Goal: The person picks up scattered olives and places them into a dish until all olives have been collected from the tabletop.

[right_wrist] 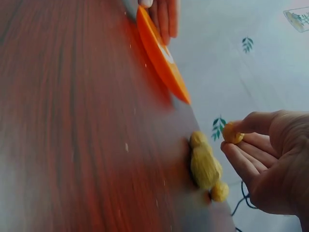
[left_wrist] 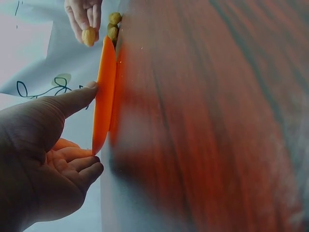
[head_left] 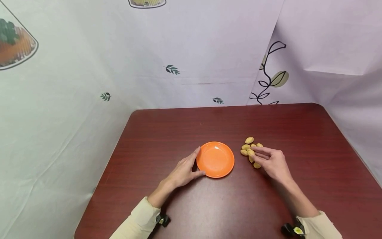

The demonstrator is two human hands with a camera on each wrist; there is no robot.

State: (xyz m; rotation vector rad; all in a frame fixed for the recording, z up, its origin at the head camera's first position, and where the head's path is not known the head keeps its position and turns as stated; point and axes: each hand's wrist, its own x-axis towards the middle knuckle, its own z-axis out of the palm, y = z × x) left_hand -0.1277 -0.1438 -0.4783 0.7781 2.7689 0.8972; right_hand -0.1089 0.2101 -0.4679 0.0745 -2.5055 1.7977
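An orange plate [head_left: 215, 160] lies flat on the dark red table. My left hand [head_left: 186, 171] holds the plate's left side, thumb at the near rim and fingers along the far left rim. To the right of the plate, my right hand [head_left: 275, 163] pinches one oval, yellow-brown nut [right_wrist: 232, 133] between thumb and fingertips. That nut is raised above a small pile of similar nuts [head_left: 245, 146] on the table. In the right wrist view the pile [right_wrist: 204, 166] sits below and left of the fingertips. My right hand partly hides the pile in the head view.
The reddish-brown wooden table [head_left: 167, 129] has rounded far corners. A pale hanging cloth [head_left: 194, 49] with leaf and bowl prints stands behind it and along both sides. Black wrist straps [head_left: 163, 219] sit by the cream sleeves [head_left: 138, 217].
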